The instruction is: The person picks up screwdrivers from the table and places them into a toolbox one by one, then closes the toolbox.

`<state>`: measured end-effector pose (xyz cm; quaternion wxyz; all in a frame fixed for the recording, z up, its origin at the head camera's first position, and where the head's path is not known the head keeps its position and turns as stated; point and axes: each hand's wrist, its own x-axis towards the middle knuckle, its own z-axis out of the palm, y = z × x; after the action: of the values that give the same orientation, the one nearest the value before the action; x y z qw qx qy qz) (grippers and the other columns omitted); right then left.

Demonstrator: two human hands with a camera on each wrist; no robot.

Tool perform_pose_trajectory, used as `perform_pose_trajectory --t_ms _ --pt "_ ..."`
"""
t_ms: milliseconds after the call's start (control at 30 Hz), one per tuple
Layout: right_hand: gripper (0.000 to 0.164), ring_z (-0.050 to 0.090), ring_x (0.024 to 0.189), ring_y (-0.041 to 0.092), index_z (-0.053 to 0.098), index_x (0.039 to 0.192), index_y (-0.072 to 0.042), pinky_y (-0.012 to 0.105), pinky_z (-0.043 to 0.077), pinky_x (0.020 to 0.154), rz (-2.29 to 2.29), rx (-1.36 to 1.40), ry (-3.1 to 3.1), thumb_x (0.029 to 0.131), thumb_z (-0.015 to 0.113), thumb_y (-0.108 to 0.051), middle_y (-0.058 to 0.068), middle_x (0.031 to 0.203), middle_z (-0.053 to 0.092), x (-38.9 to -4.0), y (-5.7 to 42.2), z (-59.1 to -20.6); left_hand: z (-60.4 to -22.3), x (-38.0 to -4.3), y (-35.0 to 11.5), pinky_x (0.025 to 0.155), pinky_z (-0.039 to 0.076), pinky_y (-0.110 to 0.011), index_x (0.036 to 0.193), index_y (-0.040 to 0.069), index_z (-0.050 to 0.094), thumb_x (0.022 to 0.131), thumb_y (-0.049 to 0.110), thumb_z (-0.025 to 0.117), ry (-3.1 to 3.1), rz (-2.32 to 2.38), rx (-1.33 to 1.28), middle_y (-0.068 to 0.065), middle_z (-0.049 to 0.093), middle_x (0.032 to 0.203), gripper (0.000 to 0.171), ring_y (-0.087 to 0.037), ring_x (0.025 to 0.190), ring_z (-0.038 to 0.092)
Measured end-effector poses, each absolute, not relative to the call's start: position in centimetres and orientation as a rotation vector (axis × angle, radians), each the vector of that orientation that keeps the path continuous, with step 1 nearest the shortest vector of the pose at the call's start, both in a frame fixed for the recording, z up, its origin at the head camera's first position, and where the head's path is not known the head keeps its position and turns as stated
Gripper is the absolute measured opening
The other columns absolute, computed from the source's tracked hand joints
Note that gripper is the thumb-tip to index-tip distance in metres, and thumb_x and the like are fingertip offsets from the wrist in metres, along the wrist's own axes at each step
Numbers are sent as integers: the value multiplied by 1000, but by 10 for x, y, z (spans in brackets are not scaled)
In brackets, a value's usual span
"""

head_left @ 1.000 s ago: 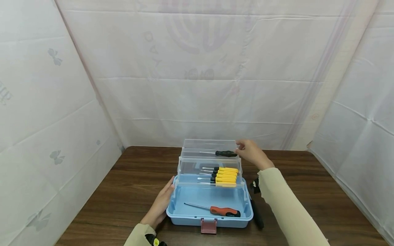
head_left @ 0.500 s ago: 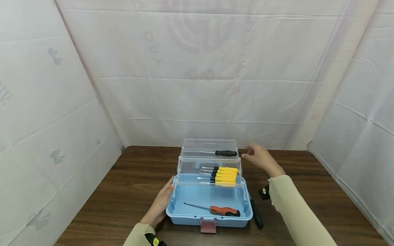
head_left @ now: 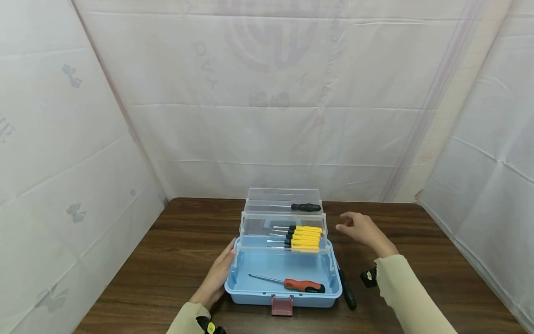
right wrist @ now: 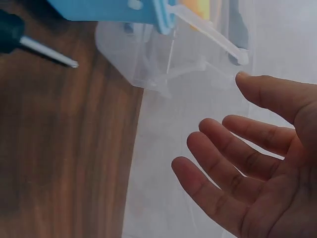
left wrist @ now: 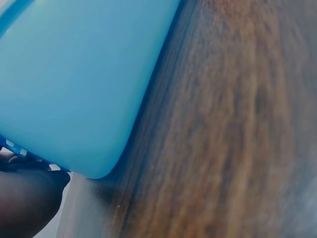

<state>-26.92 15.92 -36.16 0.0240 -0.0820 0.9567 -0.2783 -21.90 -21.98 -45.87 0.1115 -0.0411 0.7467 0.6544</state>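
Note:
A light blue toolbox [head_left: 242,297] stands with its clear trays raised. My left hand [head_left: 217,274] rests along its left side, fingers looking fairly straight. In the upper tray [head_left: 256,204] lies a black-handled screwdriver [head_left: 306,207]. Several yellow-handled screwdrivers [head_left: 306,235] lie in the lower tray [head_left: 250,226]. An orange-and-black screwdriver [head_left: 299,285] lies on the box's floor. My right hand [head_left: 360,227] is over the table right of the trays, apart from them. The right wrist view shows its fingers [right wrist: 218,141] relaxed, with nothing held.
Another black-handled screwdriver [head_left: 347,290] lies on the dark wooden table [head_left: 187,246] against the box's right side. A pink latch [head_left: 282,306] hangs at the box's front. White sheeting [head_left: 258,139] hangs behind the table and along both sides.
My right hand has moved away from the black-handled screwdriver in the upper tray, to the right and nearer. The screwdriver stays in the tray. My left hand has not moved.

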Motion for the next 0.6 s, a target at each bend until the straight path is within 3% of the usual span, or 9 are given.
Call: perform_pose_trajectory --t_ms 367,600 --pt "51 59 85 21 54 128 6 41 56 73 -870 -166 2867 91 65 -28 15 103 65 -251 166 -382 -464 -219 -221 114 16 -62 155 20 16 105 42 31 2182 1959 -108 -17 13 161 57 -42 146 11" --pt "49 57 79 17 57 124 5 36 54 68 -863 -185 2839 89 68 -28 8 95 64 -240 166 -391 -464 -220 -221 114 16 -62 155 20 16 105 41 31 2182 1962 -109 -17 13 161 57 -42 147 11"
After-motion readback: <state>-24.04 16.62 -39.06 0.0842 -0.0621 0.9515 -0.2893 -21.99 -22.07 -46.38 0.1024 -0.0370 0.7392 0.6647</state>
